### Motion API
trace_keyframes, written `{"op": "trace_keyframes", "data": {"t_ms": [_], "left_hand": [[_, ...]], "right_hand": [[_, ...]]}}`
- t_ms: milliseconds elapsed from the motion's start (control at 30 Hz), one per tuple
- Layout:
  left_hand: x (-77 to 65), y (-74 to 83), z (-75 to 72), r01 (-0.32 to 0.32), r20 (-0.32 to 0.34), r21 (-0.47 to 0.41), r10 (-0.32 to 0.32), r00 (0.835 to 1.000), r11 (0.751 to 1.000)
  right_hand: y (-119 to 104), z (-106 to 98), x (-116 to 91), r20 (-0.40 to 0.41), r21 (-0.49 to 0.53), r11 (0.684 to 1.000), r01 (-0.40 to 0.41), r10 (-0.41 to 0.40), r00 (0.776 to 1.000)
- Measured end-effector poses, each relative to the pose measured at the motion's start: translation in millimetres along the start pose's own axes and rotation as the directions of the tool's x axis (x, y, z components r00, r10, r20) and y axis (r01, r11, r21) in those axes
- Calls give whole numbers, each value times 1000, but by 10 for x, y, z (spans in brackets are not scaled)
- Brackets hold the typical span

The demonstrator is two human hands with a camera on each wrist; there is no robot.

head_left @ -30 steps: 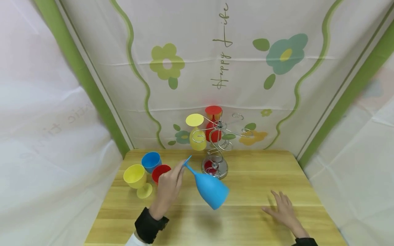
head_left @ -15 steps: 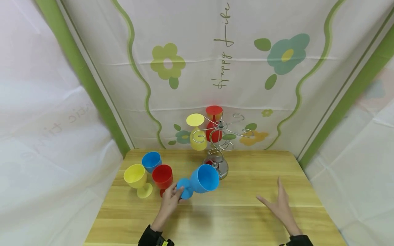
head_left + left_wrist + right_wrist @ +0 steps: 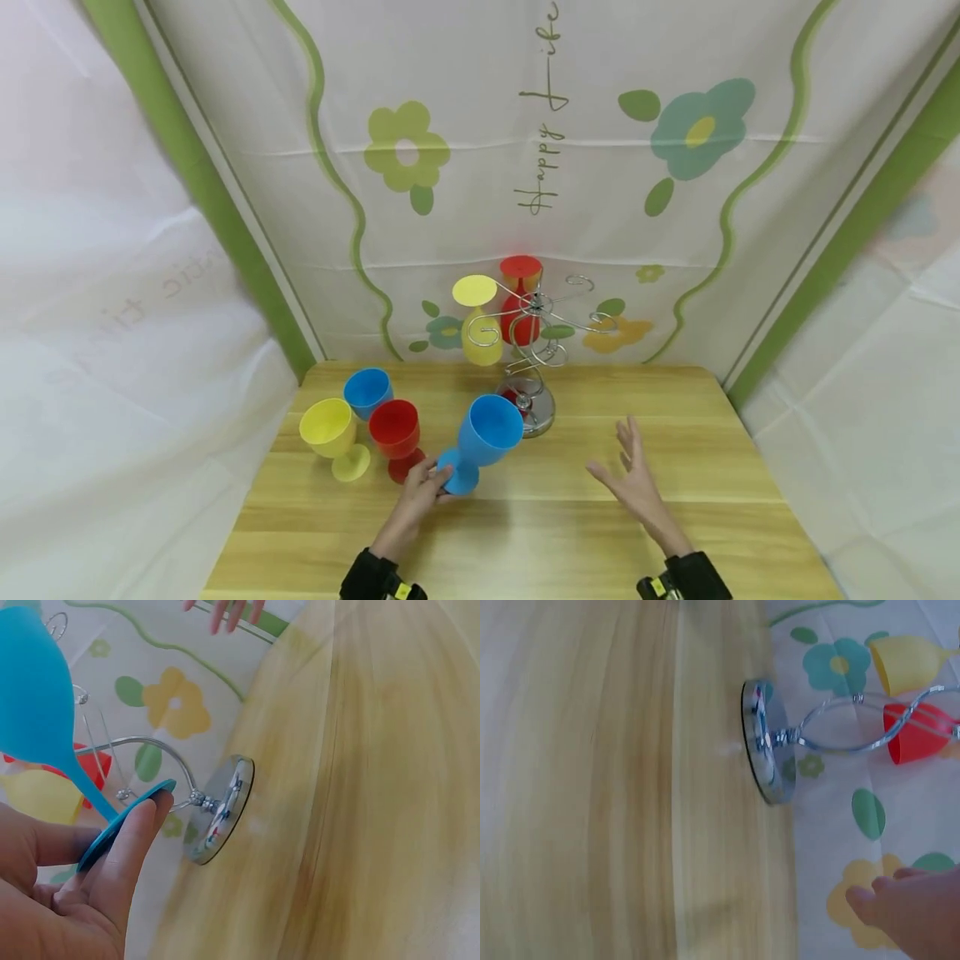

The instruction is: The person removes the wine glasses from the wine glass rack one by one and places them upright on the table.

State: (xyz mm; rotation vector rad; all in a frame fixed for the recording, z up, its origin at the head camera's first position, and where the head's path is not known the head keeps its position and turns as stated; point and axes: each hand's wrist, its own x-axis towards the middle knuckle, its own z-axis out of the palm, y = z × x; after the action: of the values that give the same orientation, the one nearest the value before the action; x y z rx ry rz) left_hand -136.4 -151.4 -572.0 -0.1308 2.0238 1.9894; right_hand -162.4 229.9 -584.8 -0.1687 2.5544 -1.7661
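Observation:
My left hand (image 3: 418,502) pinches the round foot of a blue goblet (image 3: 489,432), its bowl tilted up and to the right. In the left wrist view the thumb and fingers grip the edge of the foot, and the goblet's bowl (image 3: 34,690) shows at the upper left. My right hand (image 3: 636,483) is spread with nothing in it, to the right of the goblet. Behind both hands stands a chrome goblet rack (image 3: 536,408) with curled arms. A yellow goblet (image 3: 480,337) and a red goblet (image 3: 520,321) hang upside down from it.
At the table's left stand a yellow goblet (image 3: 328,427), a blue goblet (image 3: 367,392) and a red goblet (image 3: 395,427), all upright. A printed white cloth (image 3: 465,208) rises behind the wooden table (image 3: 637,550), with more cloth at both sides.
The blue goblet has swung from mouth-down to mouth-up in the left hand, which has lowered. My right hand has moved left toward it. The hanging goblets have stayed put.

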Motion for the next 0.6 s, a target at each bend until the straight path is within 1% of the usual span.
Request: {"op": "trace_keyframes", "data": {"t_ms": [133,267,400,600], "left_hand": [[11,-12,16,0,33,-27,1,999,1000],[15,-1,25,2,49,-28,-1,999,1000],[29,1,51,6,61,-24,-4,998,1000],[63,-28,109,10,64,-17,-8,998,1000]], "right_hand": [[-122,160,45,59,102,989,104,-110,992],[-274,312,88,87,162,967,198,-214,973],[-424,456,119,126,189,952,243,-269,955],[-582,637,146,196,233,932,276,-323,926]]}}
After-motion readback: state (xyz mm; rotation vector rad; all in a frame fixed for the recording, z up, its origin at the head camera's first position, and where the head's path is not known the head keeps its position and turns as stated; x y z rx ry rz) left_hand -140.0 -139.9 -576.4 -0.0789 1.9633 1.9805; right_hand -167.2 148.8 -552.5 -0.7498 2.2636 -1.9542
